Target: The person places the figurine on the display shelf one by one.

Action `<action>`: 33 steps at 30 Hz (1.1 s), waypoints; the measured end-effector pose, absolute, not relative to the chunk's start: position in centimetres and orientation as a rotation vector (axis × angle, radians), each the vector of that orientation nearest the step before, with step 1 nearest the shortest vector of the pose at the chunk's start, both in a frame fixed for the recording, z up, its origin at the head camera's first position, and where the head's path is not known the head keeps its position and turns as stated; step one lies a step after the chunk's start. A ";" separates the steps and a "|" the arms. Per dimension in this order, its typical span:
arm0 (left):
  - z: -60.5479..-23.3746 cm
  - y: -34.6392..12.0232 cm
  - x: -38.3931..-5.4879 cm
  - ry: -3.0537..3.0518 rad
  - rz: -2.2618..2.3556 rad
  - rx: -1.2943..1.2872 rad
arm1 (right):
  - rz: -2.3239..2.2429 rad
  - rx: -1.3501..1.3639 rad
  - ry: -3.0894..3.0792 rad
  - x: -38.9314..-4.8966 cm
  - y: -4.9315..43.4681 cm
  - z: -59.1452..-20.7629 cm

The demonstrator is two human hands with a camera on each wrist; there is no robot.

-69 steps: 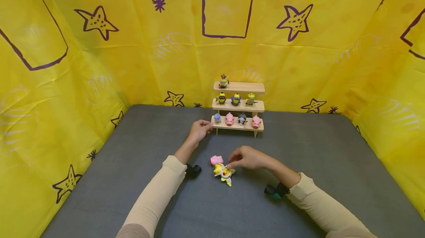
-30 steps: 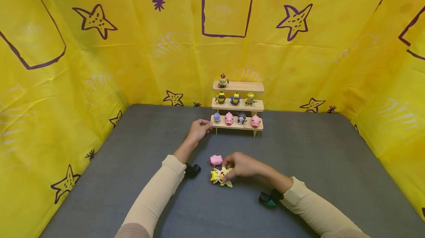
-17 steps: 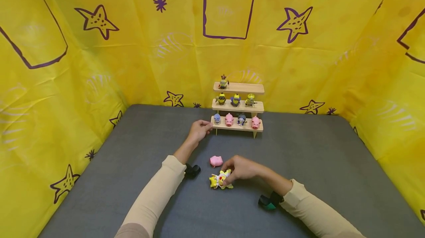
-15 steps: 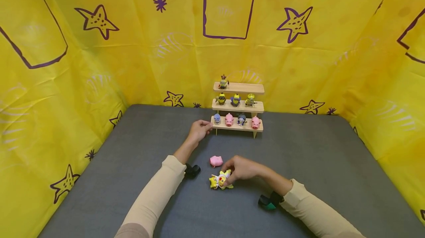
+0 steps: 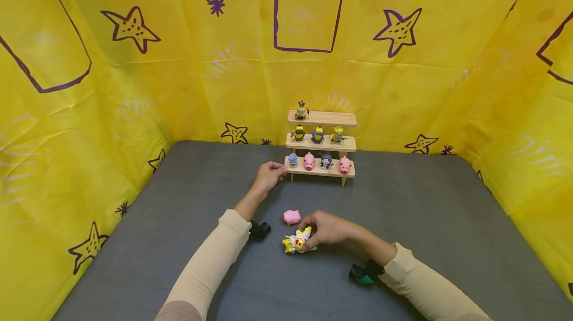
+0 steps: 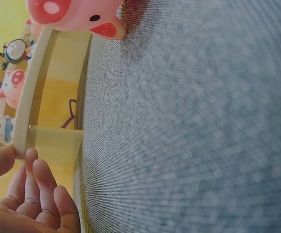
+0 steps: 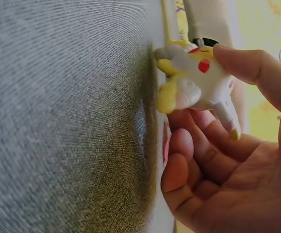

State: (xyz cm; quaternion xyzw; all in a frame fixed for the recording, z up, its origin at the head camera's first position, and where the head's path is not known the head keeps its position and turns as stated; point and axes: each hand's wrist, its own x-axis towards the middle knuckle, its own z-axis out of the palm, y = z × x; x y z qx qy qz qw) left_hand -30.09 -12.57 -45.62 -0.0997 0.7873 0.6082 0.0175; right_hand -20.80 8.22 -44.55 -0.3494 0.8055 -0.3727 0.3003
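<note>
My right hand [image 5: 329, 228] pinches a small yellow-and-white figurine [image 5: 291, 244] between thumb and fingers, low over the grey cloth. The figurine lies sideways, its yellow head pointing left. In the right wrist view the thumb presses on the figurine's [image 7: 193, 85] body near a red spot, with fingers beneath it. My left hand [image 5: 267, 175] pinches the left end of the wooden display stand's [image 5: 320, 173] lowest step, thumb on top and fingertips under the edge in the left wrist view. A pink pig toy [image 5: 291, 217] lies on the cloth just beyond the yellow-and-white figurine.
The lowest step holds a blue figurine [image 5: 293, 160], two pink pigs and a dark-hatted figurine [image 5: 326, 161]. Three yellow figures stand on the middle step, and one crowned figure [image 5: 301, 110] on top. Yellow patterned curtains [image 5: 215, 77] surround the table [image 5: 403, 201].
My right hand has taken hold of the yellow-and-white figurine, turned it so its head points left, and drawn it nearer, apart from the pink pig. The left hand has stayed at the stand.
</note>
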 end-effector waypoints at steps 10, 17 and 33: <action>-45.9 -12.6 -30.2 2.449 1.899 -0.312 | -1.055 -0.897 2.159 -20.9 8.8 -45.0; -46.0 -12.5 -30.1 2.456 1.894 -0.319 | -1.093 -0.953 2.213 -21.1 9.9 -44.6; -45.8 -12.5 -30.1 2.453 1.911 -0.294 | -1.107 -0.953 2.413 -22.7 11.9 -40.6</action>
